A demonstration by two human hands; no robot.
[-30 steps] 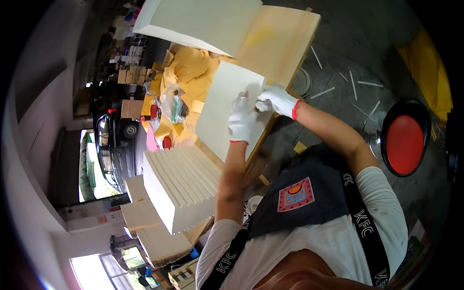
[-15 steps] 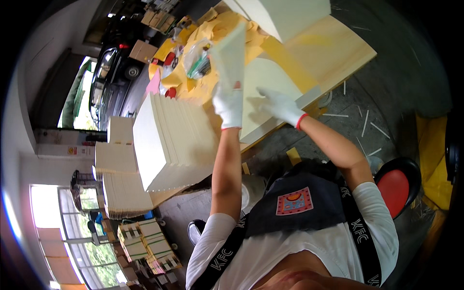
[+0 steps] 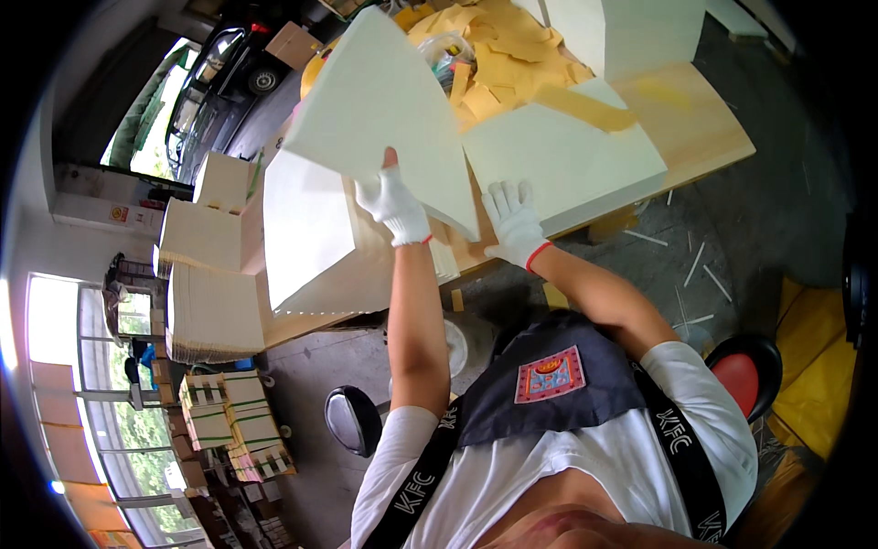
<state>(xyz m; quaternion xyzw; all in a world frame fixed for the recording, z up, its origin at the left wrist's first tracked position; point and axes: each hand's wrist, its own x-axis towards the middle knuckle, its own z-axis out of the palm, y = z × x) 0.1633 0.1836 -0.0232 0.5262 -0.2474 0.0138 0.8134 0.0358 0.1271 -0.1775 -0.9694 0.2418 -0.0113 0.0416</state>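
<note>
In my left hand (image 3: pixel 395 206), gloved in white, a large pale sheet of board (image 3: pixel 384 105) is gripped by its near edge, the bare thumb on top. The sheet is tilted and partly covers a fanned stack of white boards (image 3: pixel 306 233) at the left. My right hand (image 3: pixel 515 224), gloved with a red cuff, has its fingers spread at the near left corner of another pale stack (image 3: pixel 567 160). A yellow strip (image 3: pixel 585 108) lies across the far side of that right stack. The left hand's other fingers are hidden under the sheet.
Crumpled yellow-brown paper (image 3: pixel 512 46) and a clear plastic bag (image 3: pixel 448 50) lie at the table's back. Taller white stacks stand at the far right and left. White offcuts (image 3: pixel 695 263) litter the floor beside a red-seated stool (image 3: pixel 736 380). A black car (image 3: pixel 219 101) stands beyond.
My left hand has swung the sheet leftward, from over the right stack to above the left one. The right hand has drawn back to the right stack's near corner. The view has shifted.
</note>
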